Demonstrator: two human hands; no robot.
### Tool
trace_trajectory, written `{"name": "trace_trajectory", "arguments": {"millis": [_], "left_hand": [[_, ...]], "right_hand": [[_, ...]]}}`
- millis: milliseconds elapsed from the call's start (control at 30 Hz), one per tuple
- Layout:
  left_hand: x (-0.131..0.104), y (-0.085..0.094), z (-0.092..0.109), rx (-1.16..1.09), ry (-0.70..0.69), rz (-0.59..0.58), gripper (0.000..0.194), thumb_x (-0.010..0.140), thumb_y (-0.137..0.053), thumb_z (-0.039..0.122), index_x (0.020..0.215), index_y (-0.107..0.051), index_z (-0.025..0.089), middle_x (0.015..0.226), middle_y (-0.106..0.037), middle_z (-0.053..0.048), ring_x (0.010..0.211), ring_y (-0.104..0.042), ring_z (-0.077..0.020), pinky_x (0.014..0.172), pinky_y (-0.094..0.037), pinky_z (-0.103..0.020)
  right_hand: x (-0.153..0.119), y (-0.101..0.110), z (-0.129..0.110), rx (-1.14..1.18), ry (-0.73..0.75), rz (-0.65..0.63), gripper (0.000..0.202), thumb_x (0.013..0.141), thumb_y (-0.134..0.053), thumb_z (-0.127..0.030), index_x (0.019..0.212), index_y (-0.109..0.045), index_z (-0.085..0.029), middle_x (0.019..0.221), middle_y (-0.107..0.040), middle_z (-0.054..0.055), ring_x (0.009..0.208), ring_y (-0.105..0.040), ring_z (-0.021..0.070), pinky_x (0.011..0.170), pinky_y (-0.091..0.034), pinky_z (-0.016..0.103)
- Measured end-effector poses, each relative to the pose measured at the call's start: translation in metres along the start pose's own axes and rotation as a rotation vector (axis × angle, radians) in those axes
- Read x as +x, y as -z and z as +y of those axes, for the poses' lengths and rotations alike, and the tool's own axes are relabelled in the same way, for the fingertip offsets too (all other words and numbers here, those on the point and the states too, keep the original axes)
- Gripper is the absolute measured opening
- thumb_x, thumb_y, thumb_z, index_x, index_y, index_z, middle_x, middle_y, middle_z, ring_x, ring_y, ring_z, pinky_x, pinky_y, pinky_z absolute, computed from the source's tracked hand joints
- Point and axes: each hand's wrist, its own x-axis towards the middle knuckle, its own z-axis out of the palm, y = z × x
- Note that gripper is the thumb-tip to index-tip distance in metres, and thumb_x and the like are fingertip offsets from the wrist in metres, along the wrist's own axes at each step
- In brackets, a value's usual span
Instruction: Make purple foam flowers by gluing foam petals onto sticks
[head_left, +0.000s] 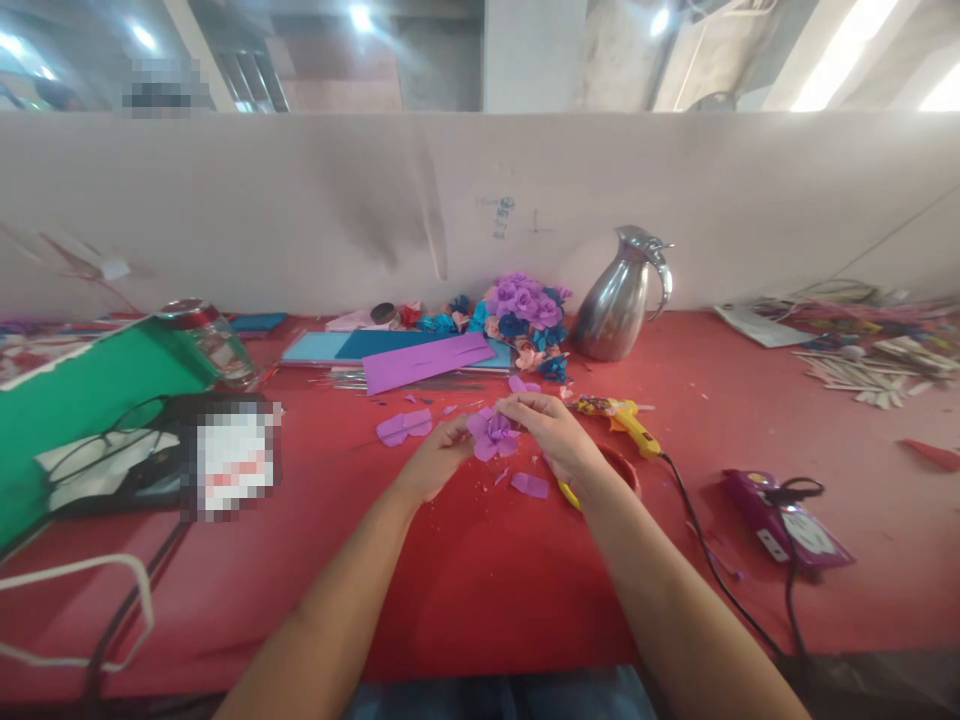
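Between my hands is a purple paper flower with its petals spread and its face turned toward me. My left hand is closed behind its left side, where a thin wire stem seems to run out to the left. At the upper right edge, the fingers of my right hand pinch a petal. Cut purple paper pieces lie left of the flower, and another small purple piece lies below it. Yellow scissor handles show partly beneath my right wrist.
A yellow glue gun lies to the right, its cord running to a purple power box. Behind are purple paper sheets, a bunch of paper flowers and a steel jug. A glass jar stands at left.
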Motion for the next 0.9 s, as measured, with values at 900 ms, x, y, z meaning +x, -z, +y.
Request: {"name": "trace_trajectory", "arguments": {"millis": [900], "left_hand": [[0.001,-0.003,0.004,-0.232,0.034,0.136,0.013,0.062,-0.079,0.022,0.062,-0.067,0.018,0.081,-0.07,-0.001,0.1,-0.059,-0.024,0.093,-0.038,-0.035]], "right_hand": [[0.0,-0.012,0.009,0.158,-0.089,0.07,0.031,0.07,-0.066,-0.05,0.066,-0.063,-0.02,0.068,-0.065,0.002,0.064,-0.055,0.0149,0.067,-0.041,0.029]]}}
